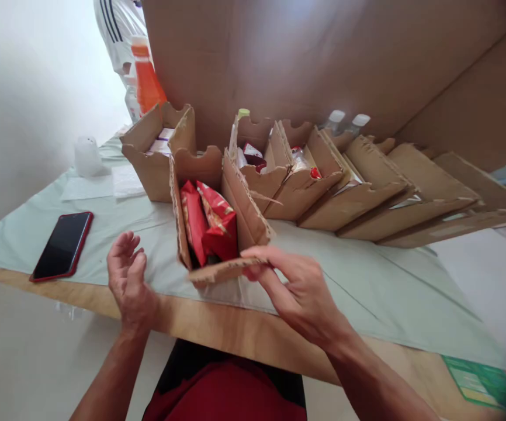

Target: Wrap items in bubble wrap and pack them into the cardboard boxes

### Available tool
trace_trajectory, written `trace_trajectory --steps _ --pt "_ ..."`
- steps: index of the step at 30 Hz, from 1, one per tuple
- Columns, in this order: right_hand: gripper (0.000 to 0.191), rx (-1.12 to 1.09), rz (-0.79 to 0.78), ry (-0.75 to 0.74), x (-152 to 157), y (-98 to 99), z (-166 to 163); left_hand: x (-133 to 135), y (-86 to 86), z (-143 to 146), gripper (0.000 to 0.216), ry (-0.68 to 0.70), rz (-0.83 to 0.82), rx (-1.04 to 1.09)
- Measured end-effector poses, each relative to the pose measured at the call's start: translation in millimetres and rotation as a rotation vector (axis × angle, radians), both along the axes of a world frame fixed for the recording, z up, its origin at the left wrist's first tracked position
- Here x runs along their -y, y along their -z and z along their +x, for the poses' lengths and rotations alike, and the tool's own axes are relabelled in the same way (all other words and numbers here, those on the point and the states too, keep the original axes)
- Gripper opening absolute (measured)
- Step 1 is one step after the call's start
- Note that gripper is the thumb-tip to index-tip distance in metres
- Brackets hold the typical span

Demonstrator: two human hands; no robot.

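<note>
My right hand [294, 289] pinches the near edge of an open cardboard box [246, 213], thumb and fingers on either side of its front flap. Inside that box two shiny red packets [218, 222] stand side by side. To the left of the box, my left hand [130, 280] is held palm up above the table edge, fingers a little curled and apart, with nothing in it. A phone with a red case [62, 245] lies on the cloth further left.
Several cardboard boxes [353, 202] stand in a row to the right, some holding packets. Another box [148, 169] with white packs stands behind left, near an orange bottle [148, 82]. A tall cardboard panel [301, 64] closes off the back. A person's white sleeve [119, 26] shows behind.
</note>
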State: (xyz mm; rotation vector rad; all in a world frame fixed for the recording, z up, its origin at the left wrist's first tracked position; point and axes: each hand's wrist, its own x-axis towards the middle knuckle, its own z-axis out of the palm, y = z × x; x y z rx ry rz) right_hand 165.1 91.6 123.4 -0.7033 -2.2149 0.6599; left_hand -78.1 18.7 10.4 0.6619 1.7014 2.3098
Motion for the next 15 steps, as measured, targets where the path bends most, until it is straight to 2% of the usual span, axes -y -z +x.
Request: trace_trajectory --steps 3,5,10,12,15 --pt "0.023 -0.013 -0.016 0.007 18 -5.7 48 12 -1.0 1 0.047 0.049 -0.010 0.042" --pt "0.025 -0.034 -0.079 0.073 17 -4.2 77 15 -1.2 5 0.049 0.144 -0.009 0.046" --pt "0.019 -0.269 -0.325 0.353 -2 21.4 130 19 5.8 36 0.058 0.471 0.000 -0.058" --pt "0.040 -0.362 -0.410 0.375 -3 39.7 144 21 10.5 49 0.061 0.547 -0.004 -0.103" --pt "0.075 -0.361 -0.448 0.328 11 69.4 157 25 14.7 59 0.061 0.549 -0.042 -0.124"
